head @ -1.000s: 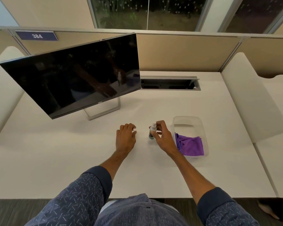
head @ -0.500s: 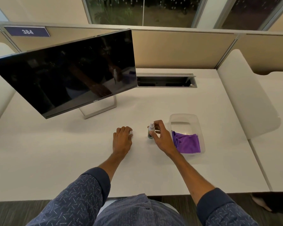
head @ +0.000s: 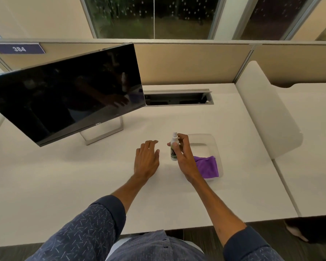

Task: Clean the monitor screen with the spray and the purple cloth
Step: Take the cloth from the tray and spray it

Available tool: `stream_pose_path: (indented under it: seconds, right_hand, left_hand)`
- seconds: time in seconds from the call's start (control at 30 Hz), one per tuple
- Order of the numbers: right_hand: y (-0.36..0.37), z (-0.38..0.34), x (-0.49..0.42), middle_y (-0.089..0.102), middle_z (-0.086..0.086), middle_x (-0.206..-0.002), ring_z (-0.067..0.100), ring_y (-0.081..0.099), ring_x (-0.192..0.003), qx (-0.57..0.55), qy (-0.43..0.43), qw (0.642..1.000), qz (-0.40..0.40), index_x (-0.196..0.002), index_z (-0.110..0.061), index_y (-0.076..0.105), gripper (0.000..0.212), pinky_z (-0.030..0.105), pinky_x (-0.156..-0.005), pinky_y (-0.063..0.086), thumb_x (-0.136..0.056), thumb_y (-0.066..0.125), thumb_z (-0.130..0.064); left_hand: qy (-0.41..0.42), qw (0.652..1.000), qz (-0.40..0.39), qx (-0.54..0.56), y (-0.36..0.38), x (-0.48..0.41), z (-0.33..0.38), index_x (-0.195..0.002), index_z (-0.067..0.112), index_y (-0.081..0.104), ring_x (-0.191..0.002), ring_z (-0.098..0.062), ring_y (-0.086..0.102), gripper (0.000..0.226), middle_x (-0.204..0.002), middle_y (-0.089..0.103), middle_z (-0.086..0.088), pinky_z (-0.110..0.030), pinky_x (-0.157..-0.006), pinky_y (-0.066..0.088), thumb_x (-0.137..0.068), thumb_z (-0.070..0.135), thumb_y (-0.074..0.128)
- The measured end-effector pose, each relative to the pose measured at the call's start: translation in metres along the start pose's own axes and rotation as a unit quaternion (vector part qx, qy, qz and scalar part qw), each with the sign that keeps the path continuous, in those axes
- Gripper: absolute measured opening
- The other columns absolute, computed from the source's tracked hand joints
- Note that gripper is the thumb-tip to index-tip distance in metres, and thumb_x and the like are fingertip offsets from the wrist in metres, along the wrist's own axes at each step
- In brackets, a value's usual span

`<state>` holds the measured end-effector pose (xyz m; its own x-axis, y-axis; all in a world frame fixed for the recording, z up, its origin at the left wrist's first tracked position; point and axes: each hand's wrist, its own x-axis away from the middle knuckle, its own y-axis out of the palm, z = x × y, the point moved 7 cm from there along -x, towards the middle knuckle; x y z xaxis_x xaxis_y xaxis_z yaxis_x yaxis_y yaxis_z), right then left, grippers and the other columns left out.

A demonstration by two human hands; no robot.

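While right hand point(head: 184, 157) grips spray point(head: 174, 147), cloth point(head: 207, 166) lies behind (trayed).

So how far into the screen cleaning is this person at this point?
Early. Done: nothing on the monitor screen itself; no wiping shows. In hand: the right hand grips the spray bottle upright, apparently just above the desk, while the left hand rests open beside it. Left: spraying, taking the purple cloth lying in the clear tray, and wiping the screen.
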<state>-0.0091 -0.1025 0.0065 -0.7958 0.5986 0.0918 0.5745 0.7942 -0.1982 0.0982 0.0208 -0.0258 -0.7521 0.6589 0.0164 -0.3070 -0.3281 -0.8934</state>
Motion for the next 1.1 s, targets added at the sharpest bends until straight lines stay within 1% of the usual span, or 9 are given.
stream_pose_path:
  seconds: [0.07, 0.17, 0.27, 0.4, 0.5, 0.63, 0.8, 1.0, 1.1]
  right_hand:
    - [-0.014, -0.005, 0.001, 0.070, -0.008, -0.123, 0.007, 0.069, -0.120, -0.029, 0.003, 0.999, 0.020, -0.141, -0.037, 0.044, 0.027, 0.027, -0.097, 0.061, -0.114, 0.045, -0.036]
    - [-0.037, -0.011, 0.005, 0.072, -0.006, -0.119, 0.002, 0.074, -0.111, -0.074, 0.014, 0.996, 0.051, -0.137, -0.040, 0.047, 0.025, 0.021, -0.076, 0.065, -0.114, 0.046, -0.031]
    - [-0.066, -0.002, 0.015, 0.076, -0.020, -0.106, 0.013, 0.078, -0.099, -0.096, 0.044, 0.990, 0.098, -0.130, -0.039, 0.054, 0.019, 0.019, -0.064, 0.063, -0.113, 0.048, -0.033]
    - [-0.102, 0.010, 0.023, 0.069, 0.007, -0.108, 0.012, 0.068, -0.094, -0.122, 0.039, 0.984, 0.120, -0.140, -0.015, 0.049, 0.031, 0.025, -0.077, 0.059, -0.116, 0.040, -0.032]
    - [-0.128, 0.015, 0.027, 0.060, 0.006, -0.095, 0.011, 0.059, -0.084, -0.138, 0.023, 0.982, 0.126, -0.131, -0.003, 0.051, 0.040, 0.024, -0.074, 0.050, -0.113, 0.038, -0.037]
    - [-0.157, 0.027, 0.033, 0.059, 0.003, -0.090, 0.009, 0.056, -0.080, -0.135, 0.029, 0.978, 0.154, -0.122, -0.001, 0.056, 0.048, 0.019, -0.071, 0.048, -0.106, 0.039, -0.043]
    - [-0.179, 0.040, 0.038, 0.059, 0.001, -0.089, 0.004, 0.059, -0.078, -0.123, 0.039, 0.976, 0.174, -0.121, -0.002, 0.056, 0.049, 0.018, -0.068, 0.049, -0.104, 0.040, -0.045]
    - [-0.191, 0.054, 0.039, 0.061, -0.001, -0.090, 0.012, 0.058, -0.085, -0.114, 0.052, 0.979, 0.163, -0.118, -0.008, 0.057, 0.044, 0.036, -0.077, 0.044, -0.104, 0.039, -0.045]
    - [-0.196, 0.057, 0.038, 0.061, 0.000, -0.091, 0.015, 0.057, -0.088, -0.110, 0.055, 0.980, 0.158, -0.116, -0.012, 0.058, 0.040, 0.035, -0.078, 0.044, -0.104, 0.039, -0.045]
  left_hand:
    - [0.024, 1.000, 0.002, 0.006, 0.003, -0.005, 0.022, -0.156, 0.021, 0.047, -0.141, -0.021, 0.051, 0.041, -0.156, 0.052, 0.000, -0.036, -0.119, 0.041, -0.116, 0.029, 0.043]
    - [0.050, 0.998, -0.007, 0.021, 0.011, -0.014, 0.053, -0.156, 0.022, 0.047, -0.144, -0.021, 0.049, 0.041, -0.158, 0.051, -0.001, -0.037, -0.123, 0.040, -0.116, 0.027, 0.042]
    - [0.082, 0.996, -0.032, 0.014, 0.023, -0.021, 0.083, -0.158, 0.022, 0.046, -0.148, -0.021, 0.045, 0.041, -0.162, 0.048, -0.001, -0.037, -0.126, 0.037, -0.117, 0.028, 0.040]
    - [0.150, 0.987, -0.063, -0.012, 0.039, -0.024, 0.121, -0.156, 0.018, 0.049, -0.146, -0.023, 0.046, 0.040, -0.158, 0.050, -0.003, -0.036, -0.122, 0.039, -0.116, 0.023, 0.042]
    - [0.180, 0.979, -0.084, -0.034, 0.052, -0.026, 0.143, -0.154, 0.017, 0.051, -0.148, -0.023, 0.045, 0.040, -0.158, 0.051, -0.003, -0.036, -0.123, 0.038, -0.116, 0.024, 0.043]
    - [0.226, 0.963, -0.115, -0.093, 0.071, -0.031, 0.167, -0.152, 0.016, 0.055, -0.151, -0.022, 0.043, 0.040, -0.157, 0.055, -0.002, -0.034, -0.128, 0.033, -0.114, 0.026, 0.045]
    - [0.234, 0.929, -0.222, -0.180, 0.102, -0.038, 0.184, -0.158, 0.012, 0.050, -0.162, -0.027, 0.029, 0.052, -0.165, 0.048, -0.007, -0.042, -0.135, 0.022, -0.112, 0.037, 0.049]
    - [0.220, 0.913, -0.287, -0.186, 0.127, -0.039, 0.198, -0.157, 0.017, 0.047, -0.146, -0.029, 0.044, 0.062, -0.156, 0.050, -0.009, -0.042, -0.123, 0.038, -0.104, 0.046, 0.064]
    - [0.218, 0.911, -0.290, -0.194, 0.133, -0.041, 0.204, -0.152, 0.015, 0.047, -0.139, -0.030, 0.048, 0.059, -0.152, 0.051, -0.009, -0.043, -0.119, 0.042, -0.103, 0.043, 0.066]
